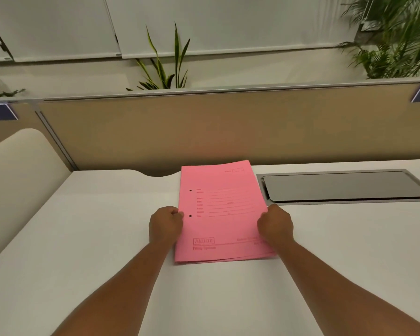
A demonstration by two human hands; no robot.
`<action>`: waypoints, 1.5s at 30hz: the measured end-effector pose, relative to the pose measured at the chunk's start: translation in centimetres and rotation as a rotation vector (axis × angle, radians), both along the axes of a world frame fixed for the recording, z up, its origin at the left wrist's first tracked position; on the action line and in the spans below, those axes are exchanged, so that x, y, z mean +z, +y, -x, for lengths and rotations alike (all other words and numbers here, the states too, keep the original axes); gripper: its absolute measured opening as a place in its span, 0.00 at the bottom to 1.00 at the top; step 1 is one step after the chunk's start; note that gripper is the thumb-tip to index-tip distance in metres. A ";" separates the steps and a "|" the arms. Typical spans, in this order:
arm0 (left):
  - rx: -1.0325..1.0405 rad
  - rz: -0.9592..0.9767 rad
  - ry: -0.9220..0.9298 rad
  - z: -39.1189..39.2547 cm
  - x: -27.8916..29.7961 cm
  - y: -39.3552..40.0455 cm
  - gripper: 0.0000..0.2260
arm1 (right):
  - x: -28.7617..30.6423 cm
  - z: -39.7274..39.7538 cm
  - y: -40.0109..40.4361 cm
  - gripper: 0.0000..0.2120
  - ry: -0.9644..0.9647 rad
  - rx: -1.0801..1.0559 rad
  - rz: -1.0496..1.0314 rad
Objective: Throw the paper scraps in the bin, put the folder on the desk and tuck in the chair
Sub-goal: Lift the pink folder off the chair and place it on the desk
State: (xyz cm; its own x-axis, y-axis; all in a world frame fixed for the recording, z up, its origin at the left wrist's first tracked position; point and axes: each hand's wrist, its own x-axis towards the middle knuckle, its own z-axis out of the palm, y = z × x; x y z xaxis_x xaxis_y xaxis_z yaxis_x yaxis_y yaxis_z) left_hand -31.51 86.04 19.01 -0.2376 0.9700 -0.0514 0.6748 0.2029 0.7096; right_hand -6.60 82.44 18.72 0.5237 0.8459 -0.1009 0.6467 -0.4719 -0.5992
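Note:
A pink folder [222,209] with printed lines and two punched holes lies flat on the white desk [95,238], near its far edge. My left hand [165,225] grips the folder's left edge with curled fingers. My right hand [275,225] grips its right edge the same way. Paper scraps, bin and chair are out of sight.
A grey metal cable hatch [344,186] is set into the desk right of the folder. A tan partition panel [204,127] stands behind the desk, with plants [165,66] beyond it. A cream rounded divider [17,180] rises at the left.

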 end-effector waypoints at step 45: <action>-0.008 -0.089 0.225 0.0 0.4 -6.2 0.21 | 0.7 0.2 -4.6 0.16 -0.340 0.146 -0.059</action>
